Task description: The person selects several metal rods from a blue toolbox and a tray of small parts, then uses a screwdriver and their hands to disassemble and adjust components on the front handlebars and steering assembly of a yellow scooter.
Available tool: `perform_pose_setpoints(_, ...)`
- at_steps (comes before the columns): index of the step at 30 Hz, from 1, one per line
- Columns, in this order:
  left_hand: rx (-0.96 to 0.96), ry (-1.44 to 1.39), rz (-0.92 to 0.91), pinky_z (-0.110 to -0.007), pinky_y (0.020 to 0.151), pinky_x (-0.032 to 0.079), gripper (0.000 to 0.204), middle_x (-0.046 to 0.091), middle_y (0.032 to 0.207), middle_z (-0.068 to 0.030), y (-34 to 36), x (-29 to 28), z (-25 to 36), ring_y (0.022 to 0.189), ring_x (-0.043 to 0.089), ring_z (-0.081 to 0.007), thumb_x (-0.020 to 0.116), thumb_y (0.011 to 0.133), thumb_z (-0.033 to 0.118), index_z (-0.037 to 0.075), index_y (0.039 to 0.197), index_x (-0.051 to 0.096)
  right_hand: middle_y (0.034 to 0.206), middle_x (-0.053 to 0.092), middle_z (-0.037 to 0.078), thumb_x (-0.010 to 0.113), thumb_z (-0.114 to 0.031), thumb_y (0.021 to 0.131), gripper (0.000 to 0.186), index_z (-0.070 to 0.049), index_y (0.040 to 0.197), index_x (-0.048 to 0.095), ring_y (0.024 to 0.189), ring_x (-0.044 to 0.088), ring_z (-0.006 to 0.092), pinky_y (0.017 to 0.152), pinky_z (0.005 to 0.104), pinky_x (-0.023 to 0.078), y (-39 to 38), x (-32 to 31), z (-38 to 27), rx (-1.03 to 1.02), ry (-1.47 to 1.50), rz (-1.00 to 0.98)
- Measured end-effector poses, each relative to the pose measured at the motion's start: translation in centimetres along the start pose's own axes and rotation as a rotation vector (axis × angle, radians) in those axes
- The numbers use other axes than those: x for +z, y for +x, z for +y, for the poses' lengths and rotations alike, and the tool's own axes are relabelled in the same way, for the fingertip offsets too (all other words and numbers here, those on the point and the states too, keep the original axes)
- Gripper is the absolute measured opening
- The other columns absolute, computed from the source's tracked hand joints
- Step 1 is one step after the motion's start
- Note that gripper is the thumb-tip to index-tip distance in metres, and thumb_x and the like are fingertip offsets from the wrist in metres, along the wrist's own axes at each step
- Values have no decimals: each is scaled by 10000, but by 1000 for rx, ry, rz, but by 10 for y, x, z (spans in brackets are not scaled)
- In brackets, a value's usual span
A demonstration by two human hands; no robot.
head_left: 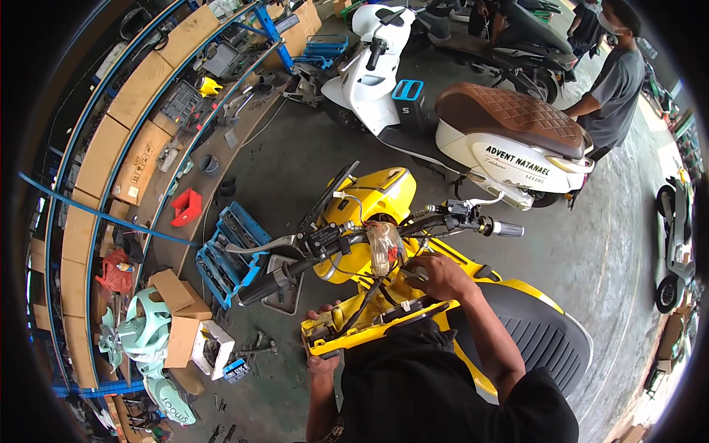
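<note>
A yellow scooter stands in front of me with its handlebar (pixel 354 240) uncovered and wires showing. My left hand (pixel 323 363) is closed around the left end of a yellow body panel (pixel 384 336), its dark inner side facing up. A black cable (pixel 363 304) runs from this panel towards the steering column. My right hand (pixel 443 277) is at the column with its fingers curled in, just beside a clear plastic-wrapped bundle (pixel 384 247) with red wiring. What those fingers hold, if anything, is hidden. The black seat (pixel 535 347) lies to the right of my right forearm.
An unfolded blue toolbox (pixel 233 255) and a metal tray (pixel 281 295) sit left of the scooter. Tools (pixel 258 347) and cardboard boxes (pixel 181 317) lie near the shelves (pixel 122 140). Ahead stands a white scooter (pixel 502 159); a person (pixel 617 92) stands beside it.
</note>
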State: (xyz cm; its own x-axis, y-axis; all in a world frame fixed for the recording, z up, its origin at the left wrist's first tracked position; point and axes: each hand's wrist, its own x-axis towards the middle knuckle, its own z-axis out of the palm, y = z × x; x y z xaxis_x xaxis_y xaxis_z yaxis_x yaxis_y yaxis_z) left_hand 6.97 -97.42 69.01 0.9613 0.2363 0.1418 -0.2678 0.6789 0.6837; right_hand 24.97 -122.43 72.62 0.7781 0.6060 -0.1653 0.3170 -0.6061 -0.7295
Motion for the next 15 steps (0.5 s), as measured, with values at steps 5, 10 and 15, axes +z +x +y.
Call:
perform_pose_setpoints(5, 69, 133, 20, -545, 1150, 283, 860, 404, 1395, -148, -9, -25, -12, 1392, 328, -383, 791, 717, 532, 135, 1357, 375, 1148, 667, 191, 708, -386, 845, 545, 8, 1208, 607, 1091, 620, 348, 949, 396, 478, 6, 6, 0, -17, 91, -97)
perform_pose_setpoints(10, 81, 83, 89, -516, 1156, 291, 892, 430, 1412, -180, -7, -25, -14, 1378, 364, -362, 854, 675, 472, 105, 1344, 393, 1190, 640, 203, 714, -380, 853, 567, 39, 1210, 579, 1120, 608, 326, 969, 396, 456, -8, 23, 4, 17, 375, 107)
perform_pose_setpoints(15, 18, 52, 101, -523, 1133, 334, 954, 344, 1490, -200, -2, -29, -19, 1390, 347, -369, 778, 726, 514, 102, 1452, 318, 753, 544, 58, 741, -263, 843, 357, 26, 989, 591, 696, 458, 141, 650, 319, 420, -6, 24, 5, 3, 486, 259)
